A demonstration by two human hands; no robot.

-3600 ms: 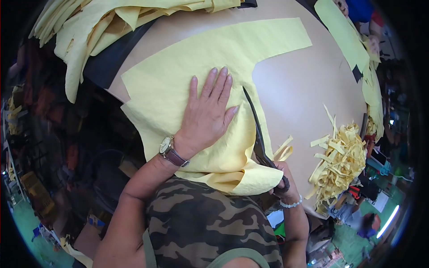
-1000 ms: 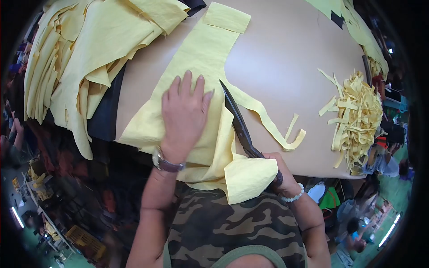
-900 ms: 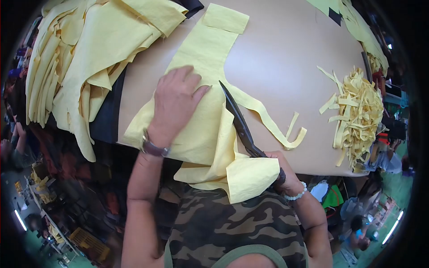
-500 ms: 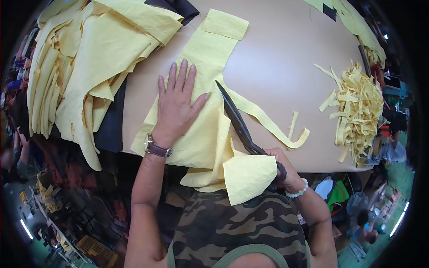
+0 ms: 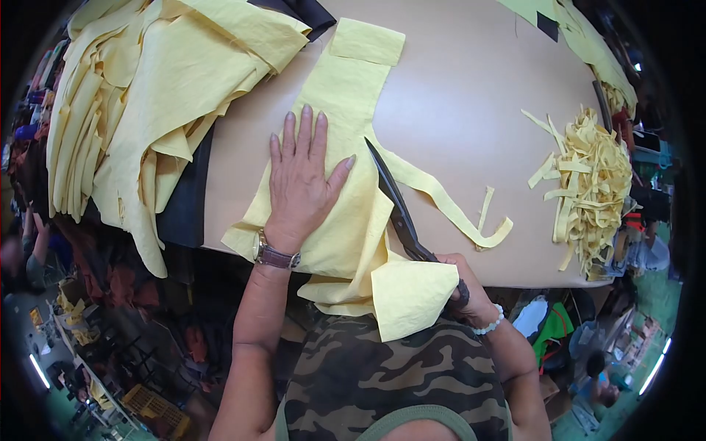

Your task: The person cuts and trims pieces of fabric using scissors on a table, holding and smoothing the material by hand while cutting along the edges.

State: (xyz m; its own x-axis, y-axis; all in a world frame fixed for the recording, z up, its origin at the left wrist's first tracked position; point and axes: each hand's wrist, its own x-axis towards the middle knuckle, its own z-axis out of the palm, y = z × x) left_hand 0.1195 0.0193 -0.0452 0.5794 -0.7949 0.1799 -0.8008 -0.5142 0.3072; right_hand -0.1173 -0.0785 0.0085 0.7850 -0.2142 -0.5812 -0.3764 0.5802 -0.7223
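Note:
My left hand (image 5: 303, 184) lies flat on a yellow fabric piece (image 5: 342, 95), fingers stretched out and thumb spread to the right. My right hand (image 5: 471, 290) grips the handles of long dark scissors (image 5: 403, 224) near the table's front edge. The blades point up and left, their tips at the fabric's right edge. A narrow yellow strip (image 5: 434, 192) runs from beside the tips and curls out to the right. The fabric's lower part hangs over the table edge, with a folded flap (image 5: 413, 298) in front of my right hand.
A large stack of yellow cloth (image 5: 184, 81) covers the table's left side, over dark fabric (image 5: 184, 202). On the right lies a heap of yellow scraps (image 5: 596, 184). More pale yellow cloth (image 5: 603, 59) hangs at the far right edge of the table (image 5: 478, 95).
My left hand has shifted slightly right and down on the fabric. The scissor tips sit slightly right and lower in view. The strip lies a little further right and lower.

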